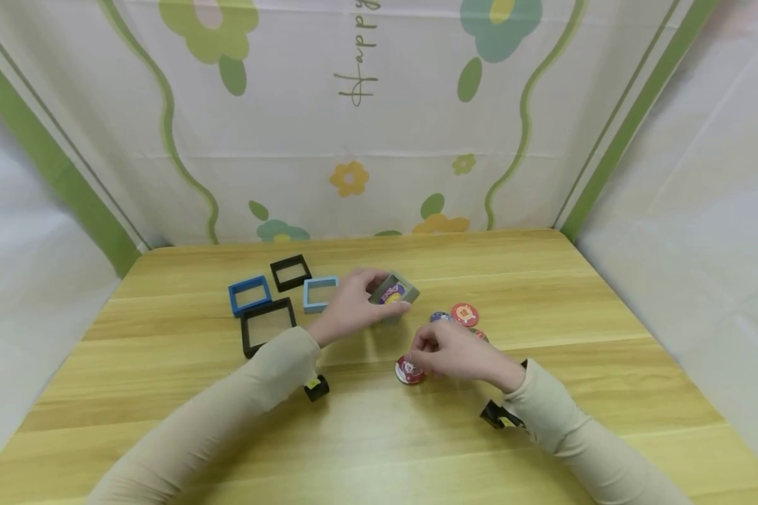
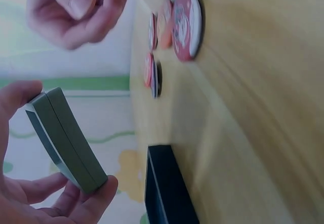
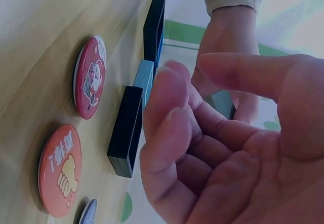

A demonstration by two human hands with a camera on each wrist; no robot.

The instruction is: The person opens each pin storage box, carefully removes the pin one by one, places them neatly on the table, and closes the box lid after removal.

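My left hand (image 1: 354, 305) grips a grey-green frame (image 2: 71, 140) by its edges, raised above the table. A purple-and-yellow picture (image 1: 391, 293) shows inside the frame in the head view. My right hand (image 1: 461, 352) hovers by a red round badge (image 1: 408, 371), fingers loosely curled and nothing held. That badge (image 3: 91, 77) lies flat on the table, apart from the fingers in the right wrist view. Beyond the right hand lie an orange-red badge (image 1: 464, 314), a dark blue badge (image 1: 440, 317) and another badge (image 1: 479, 334), the latter two partly hidden by the hand.
Left of the left hand lie a blue frame (image 1: 231, 298), a small black frame (image 1: 279, 286), a light blue frame (image 1: 316, 307) and a larger black frame (image 1: 246, 337). The wooden table (image 1: 366, 449) ends at a patterned cloth (image 1: 290, 189) behind.
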